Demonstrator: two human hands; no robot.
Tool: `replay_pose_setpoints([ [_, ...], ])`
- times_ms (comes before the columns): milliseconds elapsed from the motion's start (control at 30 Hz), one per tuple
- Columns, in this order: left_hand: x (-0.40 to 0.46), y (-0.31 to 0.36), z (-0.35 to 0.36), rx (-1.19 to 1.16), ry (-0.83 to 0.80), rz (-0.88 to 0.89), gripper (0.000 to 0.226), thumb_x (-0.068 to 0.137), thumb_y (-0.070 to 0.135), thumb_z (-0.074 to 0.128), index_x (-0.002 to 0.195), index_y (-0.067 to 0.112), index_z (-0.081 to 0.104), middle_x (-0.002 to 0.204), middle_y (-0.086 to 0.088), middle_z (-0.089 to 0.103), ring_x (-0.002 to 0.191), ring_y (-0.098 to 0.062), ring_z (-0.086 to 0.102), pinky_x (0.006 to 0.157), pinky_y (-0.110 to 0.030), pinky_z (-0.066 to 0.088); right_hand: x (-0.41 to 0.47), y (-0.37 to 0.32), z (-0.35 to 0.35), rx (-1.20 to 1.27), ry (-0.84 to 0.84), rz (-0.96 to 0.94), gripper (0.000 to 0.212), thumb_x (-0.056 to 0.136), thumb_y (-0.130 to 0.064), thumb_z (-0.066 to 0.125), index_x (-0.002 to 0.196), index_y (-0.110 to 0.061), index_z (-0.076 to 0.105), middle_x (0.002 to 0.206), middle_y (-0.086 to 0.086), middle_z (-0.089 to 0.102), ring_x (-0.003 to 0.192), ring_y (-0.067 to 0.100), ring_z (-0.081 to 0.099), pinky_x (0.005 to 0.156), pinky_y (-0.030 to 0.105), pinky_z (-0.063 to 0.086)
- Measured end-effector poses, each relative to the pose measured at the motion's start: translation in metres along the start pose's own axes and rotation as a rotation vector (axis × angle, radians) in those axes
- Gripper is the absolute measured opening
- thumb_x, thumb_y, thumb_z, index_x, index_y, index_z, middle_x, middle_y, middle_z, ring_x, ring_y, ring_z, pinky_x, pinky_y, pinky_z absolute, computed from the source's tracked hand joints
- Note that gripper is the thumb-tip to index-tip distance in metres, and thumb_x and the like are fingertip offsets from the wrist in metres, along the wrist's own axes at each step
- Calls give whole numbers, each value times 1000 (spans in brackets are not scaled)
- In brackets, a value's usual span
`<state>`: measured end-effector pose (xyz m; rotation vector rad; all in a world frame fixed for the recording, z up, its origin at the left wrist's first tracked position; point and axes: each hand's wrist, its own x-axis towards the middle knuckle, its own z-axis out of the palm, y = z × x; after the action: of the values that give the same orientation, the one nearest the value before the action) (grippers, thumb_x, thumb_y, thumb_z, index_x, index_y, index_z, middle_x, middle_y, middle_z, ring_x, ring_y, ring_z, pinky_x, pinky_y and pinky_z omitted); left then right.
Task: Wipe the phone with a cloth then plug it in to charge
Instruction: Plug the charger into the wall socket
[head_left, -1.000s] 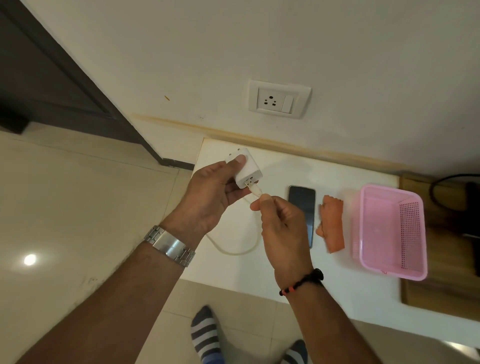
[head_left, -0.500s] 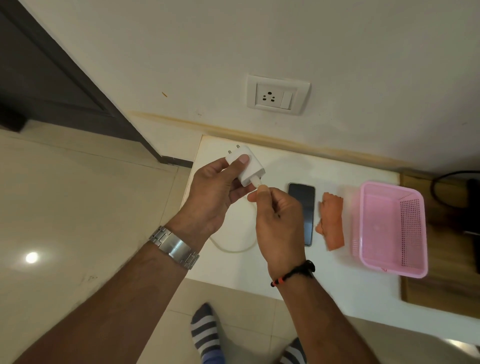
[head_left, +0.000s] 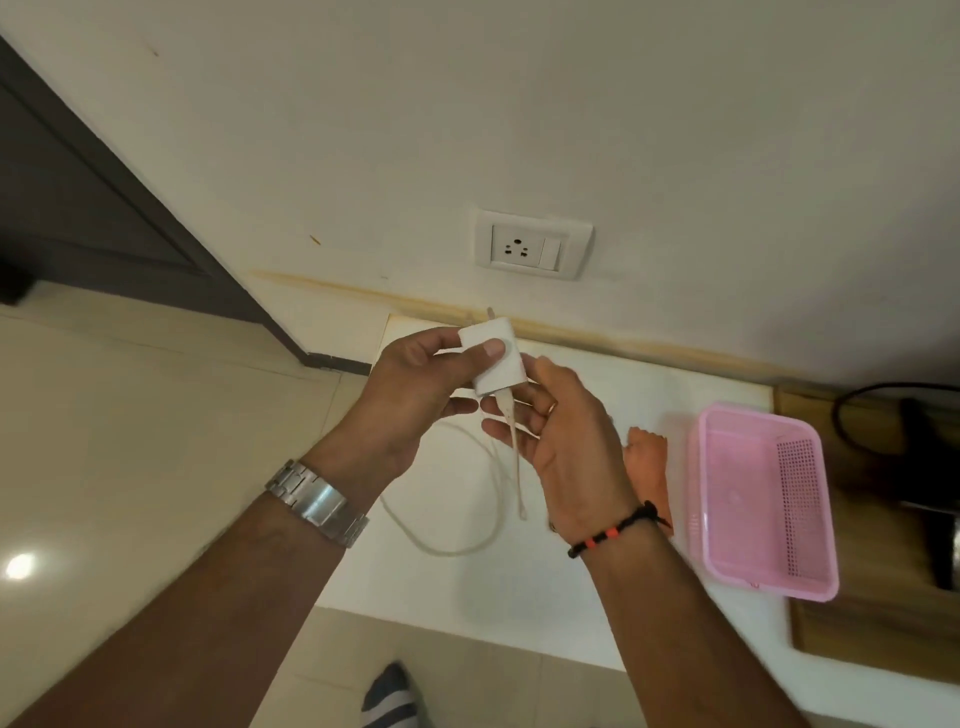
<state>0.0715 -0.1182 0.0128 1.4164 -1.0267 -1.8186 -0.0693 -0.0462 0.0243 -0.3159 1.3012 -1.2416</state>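
A: Where's the phone? Any logos?
B: Can't see it, probably behind the right hand (head_left: 566, 441), which is loosely open by the cable (head_left: 511, 441). Left hand (head_left: 415, 395) grips the charger (head_left: 493, 364). No readable writing.

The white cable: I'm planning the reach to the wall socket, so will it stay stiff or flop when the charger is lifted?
Probably floppy: the cable droops from the charger and loops loosely on the table. Likely light too, since its free end dangles below the right hand.

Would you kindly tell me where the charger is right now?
In the head view, the charger is held in the left hand, raised below the wall socket, beside the right hand.
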Motion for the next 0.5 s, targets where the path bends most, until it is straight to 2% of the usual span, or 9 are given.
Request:
replay_pose_setpoints([
  [100, 9, 7, 7, 30, -81, -10, 29, 95, 30, 79, 118, 12, 80, 113, -16, 82, 109, -35, 78, 100, -51, 63, 14, -4, -2, -82, 66, -21, 24, 99, -26, 65, 109, -7, 75, 107, 17, 78, 104, 36, 74, 93, 44, 60],
  [167, 20, 12, 12, 8, -133, -59, 37, 100, 30, 74, 122, 1, 76, 119, -23, 79, 108, -35, 77, 98, -47, 64, 27, -7, -1, -76, 109, -16, 22, 98, -22, 66, 109, -4, 75, 107, 17, 78, 107, 37, 73, 97, 44, 59],
  [300, 53, 20, 8, -62, -81, -103, 42, 101, 17, 73, 127, -15, 65, 128, -33, 71, 113, -44, 75, 101, -52, 62, 69, -19, 14, -109, 143, -16, 24, 98, -19, 67, 117, -5, 73, 111, 15, 78, 106, 31, 74, 100, 45, 57],
  [500, 67, 27, 11, -45, -11, -83, 38, 96, 6, 77, 131, -5, 67, 123, -26, 77, 111, -39, 78, 96, -50, 65, 90, -25, 17, -60, 156, 9, 27, 97, -12, 66, 123, -4, 70, 112, 13, 78, 103, 24, 76, 98, 41, 59],
])
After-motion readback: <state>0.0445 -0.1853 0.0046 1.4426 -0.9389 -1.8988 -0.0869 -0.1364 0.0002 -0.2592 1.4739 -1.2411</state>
